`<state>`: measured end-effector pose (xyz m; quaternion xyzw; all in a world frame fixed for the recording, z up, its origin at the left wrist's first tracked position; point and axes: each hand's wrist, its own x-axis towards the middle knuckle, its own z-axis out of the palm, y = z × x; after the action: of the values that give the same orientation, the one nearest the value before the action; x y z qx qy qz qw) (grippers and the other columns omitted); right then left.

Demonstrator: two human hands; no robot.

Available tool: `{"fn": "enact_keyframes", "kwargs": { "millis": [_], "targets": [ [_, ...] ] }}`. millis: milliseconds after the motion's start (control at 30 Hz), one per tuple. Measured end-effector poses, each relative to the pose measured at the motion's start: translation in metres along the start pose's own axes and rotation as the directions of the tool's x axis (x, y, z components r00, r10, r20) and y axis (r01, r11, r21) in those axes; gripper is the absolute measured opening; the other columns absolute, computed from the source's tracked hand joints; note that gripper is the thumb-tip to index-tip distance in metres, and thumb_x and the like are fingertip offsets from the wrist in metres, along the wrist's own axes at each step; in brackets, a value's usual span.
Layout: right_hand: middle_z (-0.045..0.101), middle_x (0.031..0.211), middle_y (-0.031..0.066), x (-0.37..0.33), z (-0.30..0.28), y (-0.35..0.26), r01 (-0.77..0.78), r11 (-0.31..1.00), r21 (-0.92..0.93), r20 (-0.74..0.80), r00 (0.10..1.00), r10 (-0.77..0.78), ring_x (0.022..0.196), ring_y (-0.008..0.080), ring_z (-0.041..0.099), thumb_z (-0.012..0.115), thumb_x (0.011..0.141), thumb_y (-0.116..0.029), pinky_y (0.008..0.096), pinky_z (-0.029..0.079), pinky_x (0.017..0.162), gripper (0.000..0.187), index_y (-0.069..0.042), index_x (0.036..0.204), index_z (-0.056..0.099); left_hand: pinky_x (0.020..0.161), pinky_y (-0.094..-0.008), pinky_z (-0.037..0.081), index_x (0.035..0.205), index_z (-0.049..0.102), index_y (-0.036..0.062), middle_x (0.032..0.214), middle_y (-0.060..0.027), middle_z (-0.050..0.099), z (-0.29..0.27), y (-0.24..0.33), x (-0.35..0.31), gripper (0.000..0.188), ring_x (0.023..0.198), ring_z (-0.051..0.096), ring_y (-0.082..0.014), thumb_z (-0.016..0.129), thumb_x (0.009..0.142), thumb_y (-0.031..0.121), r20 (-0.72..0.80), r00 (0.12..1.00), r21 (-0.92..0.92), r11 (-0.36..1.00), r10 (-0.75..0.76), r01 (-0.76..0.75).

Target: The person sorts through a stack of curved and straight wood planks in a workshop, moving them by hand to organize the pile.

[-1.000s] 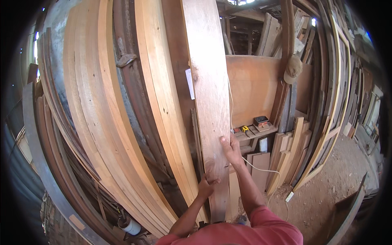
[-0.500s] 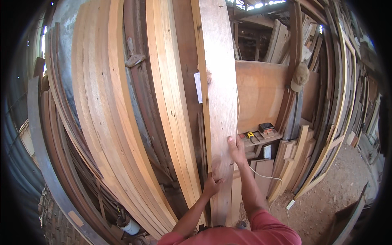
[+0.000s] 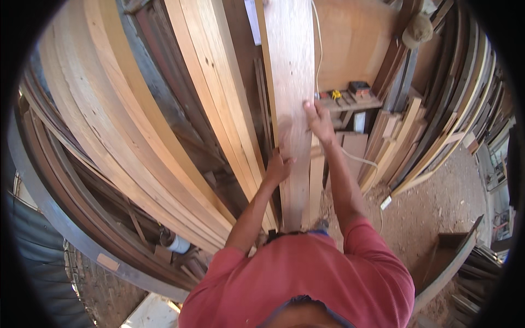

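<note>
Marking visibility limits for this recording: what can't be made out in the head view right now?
In the head view:
Long board: top end cut off by the upper edge; lower end hidden by the red shirt.
Any fingers of the left hand or right hand behind it: hidden by the board.
White sheet: top cut off.
Yellow item: too small to identify.

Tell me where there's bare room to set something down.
Probably the dusty floor at right, between the leaning timber and curved panel, though chips litter it. Crowded: the shelf, holding a dark box and yellow tool; the left, packed with pale boards; the middle, where left hand and right hand grip a wide board.
</note>
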<state>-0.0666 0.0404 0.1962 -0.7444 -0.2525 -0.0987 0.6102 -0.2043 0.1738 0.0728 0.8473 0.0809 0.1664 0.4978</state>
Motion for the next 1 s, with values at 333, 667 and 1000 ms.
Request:
{"fn": "enact_keyframes", "kwargs": {
  "millis": [333,667,1000],
  "targets": [
    [0.069,0.098,0.0128,-0.029,-0.006,0.0,-0.144,0.989,0.046,0.178,0.975,0.133,0.086,0.0183,0.063,0.059,0.1,-0.043,0.0357,0.053,0.08,0.052,0.006,0.118,0.062,0.092,-0.0416,0.053,0.122,0.059,-0.0028,0.113,-0.023,0.07,-0.001,-0.098,-0.052,0.044,0.108,0.068,-0.0359,0.065,0.092,0.029,0.251,0.948,0.096,0.98,-0.195,0.176],
    [0.064,0.113,0.0178,-0.05,0.031,-0.122,0.327,0.938,0.114,-0.109,0.943,-0.315,0.094,0.0248,0.065,0.067,0.095,-0.013,0.039,0.053,0.087,0.033,0.005,0.12,0.057,0.087,-0.0434,0.052,0.116,0.063,0.0046,0.106,-0.0187,0.069,-0.046,-0.22,-0.233,0.039,0.1,0.067,-0.0357,0.062,0.091,0.035,0.735,0.622,0.299,0.952,-0.271,0.062],
    [0.028,0.158,0.0295,0.049,0.177,-0.108,-0.078,0.995,-0.064,0.315,0.944,0.094,0.149,0.0399,0.025,0.079,0.083,-0.046,0.0416,0.021,0.124,0.118,-0.001,0.159,0.0,0.093,-0.0424,0.051,0.129,0.059,0.0024,0.114,-0.0193,0.069,-0.066,-0.228,-0.328,0.05,0.112,0.066,-0.0312,0.067,0.09,0.032,0.461,0.553,0.514,0.717,-0.694,0.471]
  ]
}}
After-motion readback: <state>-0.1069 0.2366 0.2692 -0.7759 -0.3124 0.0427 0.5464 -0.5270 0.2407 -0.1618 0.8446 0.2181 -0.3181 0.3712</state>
